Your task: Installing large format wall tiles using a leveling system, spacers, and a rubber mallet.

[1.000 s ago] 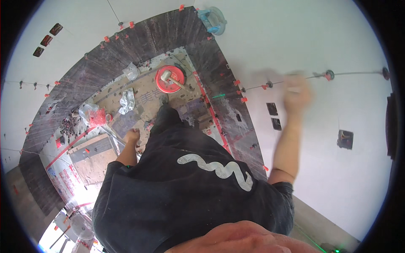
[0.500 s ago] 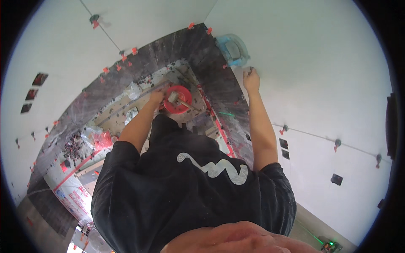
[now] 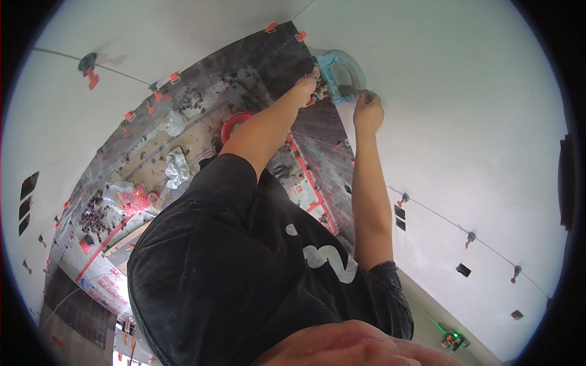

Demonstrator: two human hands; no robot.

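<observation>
Up high, two hands [image 3: 368, 113] grip one blue tool [image 3: 339, 75].

We see the suction tool [image 3: 342, 76] at the top, on the edge where the big tile [image 3: 476, 140] meets the bare strip of floor [image 3: 317, 134]. The left hand [image 3: 307, 85] lies at its left side, the right hand [image 3: 368, 113] just below it. The bucket [image 3: 235, 125] stands further left, the plastic sheet [image 3: 177, 166] beyond it.

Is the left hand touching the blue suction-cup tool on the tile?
Touching. The head view shows the left hand closed against the near end of the blue tool, with no gap between them. The right hand sits just below the tool.
</observation>
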